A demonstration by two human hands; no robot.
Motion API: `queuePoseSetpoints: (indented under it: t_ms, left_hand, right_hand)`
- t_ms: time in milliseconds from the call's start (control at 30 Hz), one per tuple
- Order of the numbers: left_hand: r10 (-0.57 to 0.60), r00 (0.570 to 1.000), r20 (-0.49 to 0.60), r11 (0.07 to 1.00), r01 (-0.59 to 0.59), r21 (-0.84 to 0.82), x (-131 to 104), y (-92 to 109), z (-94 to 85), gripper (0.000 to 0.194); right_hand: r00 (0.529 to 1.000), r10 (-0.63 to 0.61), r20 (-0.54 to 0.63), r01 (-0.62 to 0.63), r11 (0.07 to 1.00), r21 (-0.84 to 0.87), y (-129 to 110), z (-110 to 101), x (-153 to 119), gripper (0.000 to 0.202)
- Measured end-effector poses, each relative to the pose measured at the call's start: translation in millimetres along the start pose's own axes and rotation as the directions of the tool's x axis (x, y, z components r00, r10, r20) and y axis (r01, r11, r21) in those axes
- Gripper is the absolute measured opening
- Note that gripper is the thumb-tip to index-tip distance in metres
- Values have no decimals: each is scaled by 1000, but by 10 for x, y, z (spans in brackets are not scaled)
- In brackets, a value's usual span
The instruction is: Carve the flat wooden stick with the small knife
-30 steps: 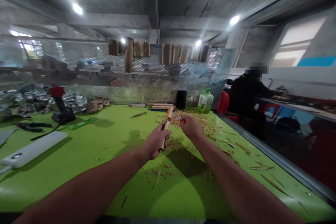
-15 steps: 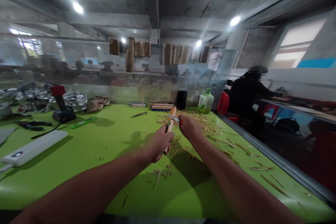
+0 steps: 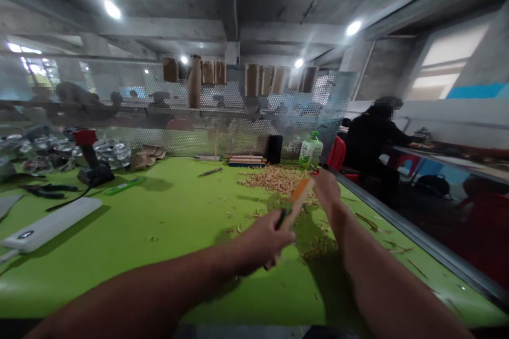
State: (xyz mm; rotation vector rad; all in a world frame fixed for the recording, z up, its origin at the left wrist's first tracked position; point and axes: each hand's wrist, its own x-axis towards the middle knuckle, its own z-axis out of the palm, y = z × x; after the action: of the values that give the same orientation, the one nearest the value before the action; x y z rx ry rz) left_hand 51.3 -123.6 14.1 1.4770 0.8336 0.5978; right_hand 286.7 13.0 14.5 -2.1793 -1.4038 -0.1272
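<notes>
My left hand [image 3: 266, 241] is wrapped round a light wooden stick [image 3: 294, 210] with an orange face and a dark green patch near the fingers. The stick slants up and to the right, above the green tabletop [image 3: 131, 243]. At its far end my right hand [image 3: 326, 185] is closed on a knife; only a bit of red and a little metal [image 3: 314, 172] show past the fingers, and motion blurs the rest. Curled wood shavings [image 3: 274, 179] lie in a heap just beyond both hands.
At the left lie a white power strip [image 3: 53, 222], pliers [image 3: 50, 189], a red and black cordless drill [image 3: 91, 159] and a green level [image 3: 125, 185]. A green-capped bottle [image 3: 311, 151] stands at the back. To the right, a person [image 3: 371, 135] sits at another bench.
Both hands have moved right with the wooden stick and the knife. The knife's blade, earlier visible across the stick, is now mostly hidden at its far end.
</notes>
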Motion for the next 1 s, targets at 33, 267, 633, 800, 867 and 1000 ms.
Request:
queuePoseSetpoints:
  t_ms: [33,267,633,800,867,1000]
  left_hand:
    - [-28,999,-29,999,27,-47,54,-12,-66,54]
    - [-11,955,-298,964,-69,-258,453,-86,-507,24]
    - [11,933,-361,998,-31,-49,410,-66,-393,23]
    - [-33,942,-335,996,3,-88,345,-37,-302,34]
    - [-39,941,-336,996,11,-84,324,-27,-289,38]
    - [-68,940,-333,996,47,-71,307,-6,-264,38]
  right_hand:
    - [1000,10,5,-10,1000,20,-19,10,2,41]
    - [969,-244,48,242,969,42,-496,243,-369,33]
    - [885,-458,84,465,877,-121,-647,188,-584,28]
    - [907,-420,45,421,894,-154,-594,164,-490,27]
    - [902,-431,26,429,888,-164,-576,172,-446,28]
    - [888,-459,19,456,875,-162,-506,205,-351,28]
